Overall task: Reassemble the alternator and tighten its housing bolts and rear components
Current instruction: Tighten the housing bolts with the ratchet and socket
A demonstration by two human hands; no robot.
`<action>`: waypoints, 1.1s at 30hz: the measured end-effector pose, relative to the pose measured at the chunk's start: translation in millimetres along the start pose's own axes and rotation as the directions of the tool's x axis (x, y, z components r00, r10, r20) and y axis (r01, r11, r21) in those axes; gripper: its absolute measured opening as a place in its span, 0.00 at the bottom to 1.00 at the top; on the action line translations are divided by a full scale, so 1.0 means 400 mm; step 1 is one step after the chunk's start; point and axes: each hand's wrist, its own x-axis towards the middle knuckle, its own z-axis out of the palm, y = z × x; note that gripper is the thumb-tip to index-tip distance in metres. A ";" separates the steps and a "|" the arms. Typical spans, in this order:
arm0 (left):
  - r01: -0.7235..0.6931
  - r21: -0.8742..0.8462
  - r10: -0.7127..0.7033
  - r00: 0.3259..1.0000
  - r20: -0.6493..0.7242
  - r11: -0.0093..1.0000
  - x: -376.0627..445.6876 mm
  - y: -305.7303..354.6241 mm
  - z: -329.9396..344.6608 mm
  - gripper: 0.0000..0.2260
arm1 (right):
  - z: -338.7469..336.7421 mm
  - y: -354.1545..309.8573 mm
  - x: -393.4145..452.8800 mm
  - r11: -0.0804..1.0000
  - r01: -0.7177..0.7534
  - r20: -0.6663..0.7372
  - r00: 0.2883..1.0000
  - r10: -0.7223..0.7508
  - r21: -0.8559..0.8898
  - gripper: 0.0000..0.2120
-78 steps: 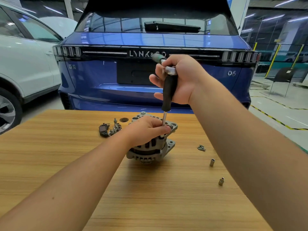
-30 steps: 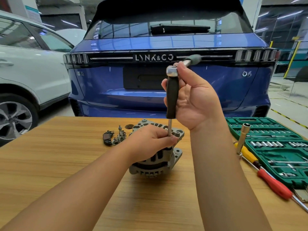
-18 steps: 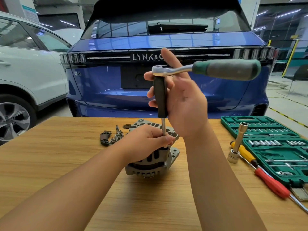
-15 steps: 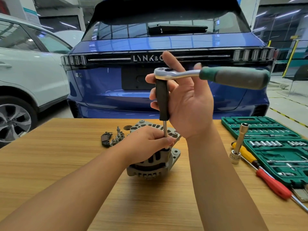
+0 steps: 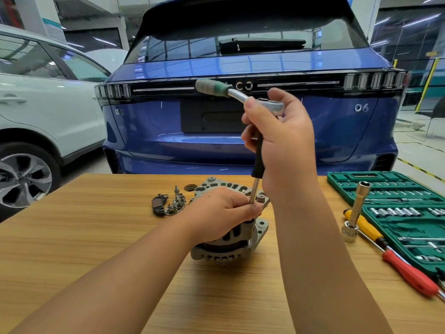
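On my right, the open green moulded plastic socket case (image 5: 395, 196) lies on the pale wood-grain table (image 5: 96, 237), its slots filled with rows of small chrome sockets and bits, too many and too small for me to count. One cast grey metal alternator (image 5: 231, 239), ribbed and vented round its side, sits at the table's middle. My left hand (image 5: 224, 213) rests on top of it, fingers curled, pinching the thin steel shaft of the black-handled extension driver (image 5: 258, 162) just above the housing. My right hand (image 5: 281, 141) is wrapped around that black handle, grasping it upright, with the chrome ratchet with its grey-green rubber grip (image 5: 231, 92) seated on top, its handle pointing away to the left. Just behind the alternator lies a small heap of dark loose parts (image 5: 168, 203), perhaps a regulator and brush pieces, beside one dark round washer (image 5: 189, 188). Near the case I count two screwdrivers, one yellow-handled (image 5: 366, 225) and one red-handled (image 5: 409, 273), and one long chrome deep socket (image 5: 355, 212) leaning on end across the yellow one.
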 end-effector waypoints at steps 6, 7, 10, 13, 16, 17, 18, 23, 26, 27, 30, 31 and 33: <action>0.033 -0.063 -0.033 0.999 0.001 0.997 0.003 -0.015 0.001 0.11 | -0.014 -0.008 -0.002 0.926 -0.325 0.353 0.903 0.244 0.192 0.12; 0.030 -0.069 -0.030 1.000 0.000 0.997 0.003 -0.015 0.002 0.10 | -0.016 -0.011 -0.004 0.919 -0.335 0.361 0.899 0.246 0.208 0.11; 0.022 -0.076 -0.023 1.000 -0.001 0.997 0.007 -0.016 0.004 0.15 | -0.027 -0.018 -0.004 0.885 -0.341 0.333 0.914 0.233 0.316 0.12; 0.016 -0.070 -0.016 1.000 -0.007 0.997 0.007 -0.017 0.007 0.16 | -0.027 -0.005 -0.004 0.898 -0.255 0.275 0.948 0.160 0.358 0.15; 0.020 -0.037 -0.022 0.999 -0.037 0.999 0.007 -0.017 0.009 0.15 | -0.013 0.015 -0.011 0.996 0.047 0.162 0.985 -0.059 0.080 0.14; 0.024 -0.022 -0.025 0.999 -0.044 0.999 0.006 -0.015 0.010 0.16 | -0.011 0.021 -0.014 0.988 0.154 0.174 0.973 -0.150 -0.010 0.15; 0.032 -0.010 -0.032 0.998 -0.050 0.999 0.006 -0.013 0.012 0.17 | -0.012 0.028 -0.015 0.969 0.236 0.210 0.953 -0.218 -0.067 0.15; 0.048 -0.040 -0.051 0.997 -0.057 0.998 0.004 -0.009 0.014 0.18 | -0.031 0.030 -0.009 0.992 0.088 0.417 0.901 -0.120 0.095 0.13; 0.034 -0.042 -0.037 0.997 -0.061 0.999 0.004 -0.013 0.013 0.17 | -0.035 0.016 0.006 0.964 -0.157 0.490 0.871 0.033 0.214 0.18; 0.032 -0.039 -0.034 0.998 -0.061 0.999 0.003 -0.013 0.013 0.17 | -0.033 0.016 0.008 0.959 -0.180 0.484 0.873 0.053 0.220 0.16; 0.021 -0.023 -0.022 0.998 -0.053 1.000 0.003 -0.012 0.012 0.16 | -0.024 0.023 0.000 0.970 -0.100 0.343 0.939 0.019 0.222 0.12; 0.016 -0.016 -0.017 0.999 -0.043 1.000 0.003 -0.011 0.012 0.16 | -0.019 0.024 -0.007 0.981 -0.021 0.273 0.961 -0.033 0.193 0.14; -0.005 -0.010 0.005 1.000 -0.025 1.000 0.002 -0.007 0.012 0.15 | -0.008 0.027 -0.020 0.987 0.158 0.119 0.980 -0.160 0.027 0.18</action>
